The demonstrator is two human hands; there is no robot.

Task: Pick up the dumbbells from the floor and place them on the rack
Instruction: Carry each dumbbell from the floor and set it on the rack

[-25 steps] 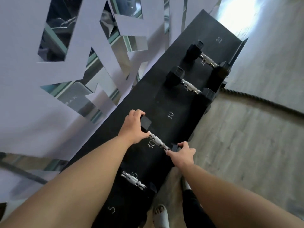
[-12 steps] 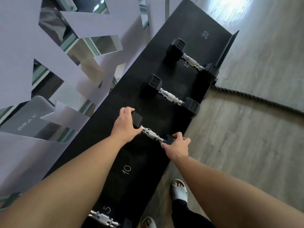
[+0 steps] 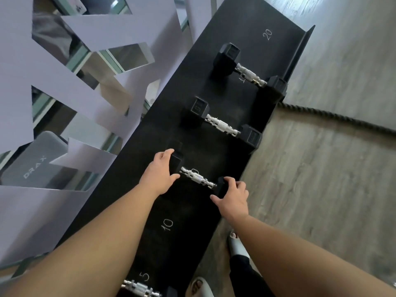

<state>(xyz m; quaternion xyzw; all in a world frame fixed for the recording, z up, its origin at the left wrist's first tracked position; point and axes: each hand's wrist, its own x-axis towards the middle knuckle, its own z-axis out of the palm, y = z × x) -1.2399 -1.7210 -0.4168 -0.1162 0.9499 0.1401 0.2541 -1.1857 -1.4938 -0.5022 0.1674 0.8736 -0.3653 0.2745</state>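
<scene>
A small black hex dumbbell [image 3: 196, 178] with a silver handle lies across the black rack [image 3: 240, 31], just beyond the painted "10". My left hand [image 3: 159, 173] grips its far head and my right hand [image 3: 232, 197] grips its near head. Two larger dumbbells rest farther up the rack: one in the middle [image 3: 221, 125] and one near the "20" mark [image 3: 248, 72]. Another silver-handled dumbbell [image 3: 140, 289] lies by the "5" mark at the bottom edge of the view.
A thick dark rope [image 3: 334, 115] runs across the wooden floor to the right of the rack. A mirrored wall with pale angular panels [image 3: 70, 108] stands along the rack's left side. My feet in white slippers [image 3: 236, 243] are beside the rack's near edge.
The small dumbbell, held at both ends, has moved up the rack from the first "10" mark to past it. My view has shifted with it.
</scene>
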